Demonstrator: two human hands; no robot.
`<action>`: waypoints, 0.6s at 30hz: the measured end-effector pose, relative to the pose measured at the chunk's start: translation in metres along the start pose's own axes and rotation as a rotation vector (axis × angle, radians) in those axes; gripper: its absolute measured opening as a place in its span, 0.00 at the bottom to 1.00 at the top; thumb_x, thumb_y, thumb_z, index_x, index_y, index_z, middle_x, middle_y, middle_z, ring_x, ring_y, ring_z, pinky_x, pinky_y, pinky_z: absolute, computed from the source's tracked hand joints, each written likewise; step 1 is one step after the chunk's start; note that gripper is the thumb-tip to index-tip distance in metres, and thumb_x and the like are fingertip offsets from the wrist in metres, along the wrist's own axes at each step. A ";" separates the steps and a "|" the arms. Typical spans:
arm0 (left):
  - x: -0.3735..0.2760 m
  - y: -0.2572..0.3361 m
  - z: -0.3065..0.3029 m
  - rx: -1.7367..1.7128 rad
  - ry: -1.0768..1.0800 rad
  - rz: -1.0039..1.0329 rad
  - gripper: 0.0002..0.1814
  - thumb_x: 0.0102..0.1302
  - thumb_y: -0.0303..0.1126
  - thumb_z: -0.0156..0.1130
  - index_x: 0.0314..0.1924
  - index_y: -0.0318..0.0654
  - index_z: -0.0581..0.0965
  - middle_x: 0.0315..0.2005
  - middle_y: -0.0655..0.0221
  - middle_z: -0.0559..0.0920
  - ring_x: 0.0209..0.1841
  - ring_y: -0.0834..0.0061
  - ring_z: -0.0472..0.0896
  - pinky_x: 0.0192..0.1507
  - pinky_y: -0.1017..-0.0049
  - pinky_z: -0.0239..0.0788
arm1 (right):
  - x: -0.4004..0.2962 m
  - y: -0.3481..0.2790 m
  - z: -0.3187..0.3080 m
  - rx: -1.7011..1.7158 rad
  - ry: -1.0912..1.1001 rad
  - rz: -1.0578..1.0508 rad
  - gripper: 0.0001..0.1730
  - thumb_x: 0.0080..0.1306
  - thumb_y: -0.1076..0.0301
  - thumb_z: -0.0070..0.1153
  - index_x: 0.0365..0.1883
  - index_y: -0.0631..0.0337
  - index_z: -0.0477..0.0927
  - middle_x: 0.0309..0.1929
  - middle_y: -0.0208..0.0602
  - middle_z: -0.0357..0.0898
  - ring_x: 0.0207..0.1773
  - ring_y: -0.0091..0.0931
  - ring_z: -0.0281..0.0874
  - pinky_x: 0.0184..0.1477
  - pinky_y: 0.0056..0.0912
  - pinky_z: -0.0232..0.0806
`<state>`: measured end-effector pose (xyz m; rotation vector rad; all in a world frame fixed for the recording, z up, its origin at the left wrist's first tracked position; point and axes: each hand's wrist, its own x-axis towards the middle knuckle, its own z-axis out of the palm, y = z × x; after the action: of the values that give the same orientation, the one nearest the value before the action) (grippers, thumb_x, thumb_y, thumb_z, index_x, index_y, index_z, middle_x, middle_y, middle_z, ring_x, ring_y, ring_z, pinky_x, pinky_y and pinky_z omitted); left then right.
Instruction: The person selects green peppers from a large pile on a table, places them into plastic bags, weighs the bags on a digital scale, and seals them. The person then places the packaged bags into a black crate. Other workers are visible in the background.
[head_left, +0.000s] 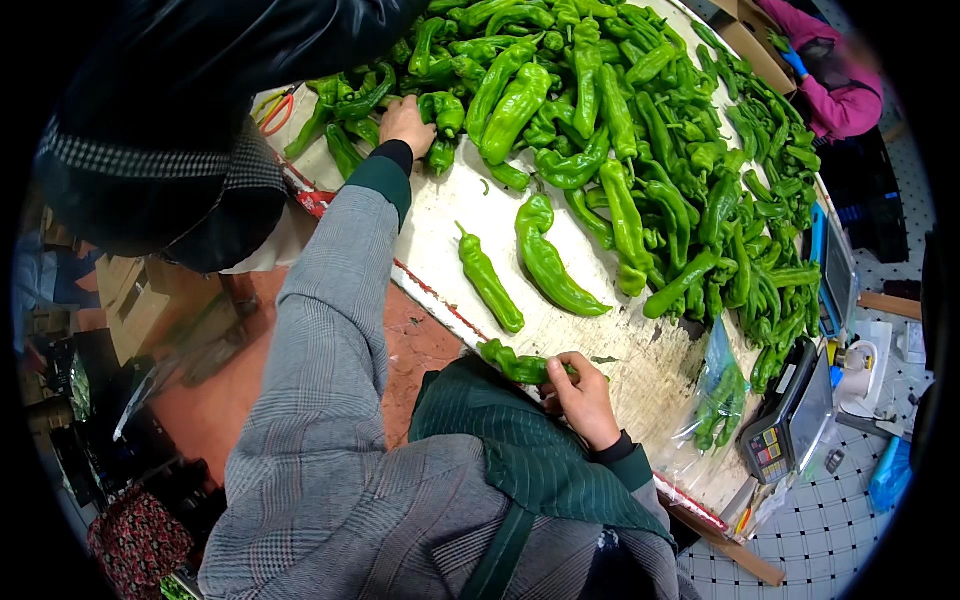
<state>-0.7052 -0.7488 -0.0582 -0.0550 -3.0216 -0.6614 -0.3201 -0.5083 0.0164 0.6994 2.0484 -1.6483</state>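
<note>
My right hand (582, 396) pinches the end of a curled green pepper (517, 366) over the table's near edge. Stretched forward at the upper left, my left hand (406, 129) lies against a green pepper (448, 114) at the border of the heap; its fingertips are hidden. Between my hands, a straight green pepper (491, 282) and a larger bent one (553, 259) rest apart on the worn white tabletop (442, 225). A big heap of green peppers (600, 97) spreads across the far side.
Orange-handled snips (277, 112) lie at the left beside a person in a dark jacket (187, 135). At the right are a clear bag with peppers (720, 405), a digital scale (780, 435) and a blue-edged device (829, 262). A person in pink (840, 90) works beside a cardboard box (757, 41).
</note>
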 end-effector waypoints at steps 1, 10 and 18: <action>-0.001 0.000 -0.006 0.015 -0.050 -0.016 0.34 0.57 0.36 0.68 0.62 0.34 0.69 0.54 0.44 0.73 0.57 0.47 0.74 0.59 0.59 0.69 | -0.002 -0.001 0.000 0.016 -0.017 0.002 0.15 0.73 0.59 0.54 0.46 0.63 0.76 0.27 0.35 0.81 0.23 0.20 0.77 0.24 0.22 0.67; -0.079 -0.009 -0.071 -1.095 -0.022 -0.232 0.35 0.55 0.24 0.70 0.61 0.32 0.66 0.42 0.56 0.78 0.26 0.72 0.80 0.25 0.72 0.75 | -0.004 -0.018 -0.005 0.011 0.165 -0.299 0.15 0.58 0.80 0.64 0.41 0.62 0.74 0.29 0.25 0.73 0.23 0.14 0.69 0.25 0.17 0.62; -0.222 0.015 -0.074 -1.190 -0.410 -0.035 0.30 0.59 0.32 0.71 0.59 0.44 0.66 0.43 0.68 0.76 0.31 0.80 0.78 0.30 0.76 0.74 | 0.022 -0.021 -0.043 0.157 0.047 -0.335 0.14 0.60 0.81 0.58 0.42 0.60 0.72 0.40 0.28 0.67 0.35 0.20 0.69 0.36 0.26 0.75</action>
<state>-0.4803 -0.7715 0.0030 -0.1875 -2.4072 -2.5429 -0.3508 -0.4672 0.0286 0.4644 2.1788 -2.0119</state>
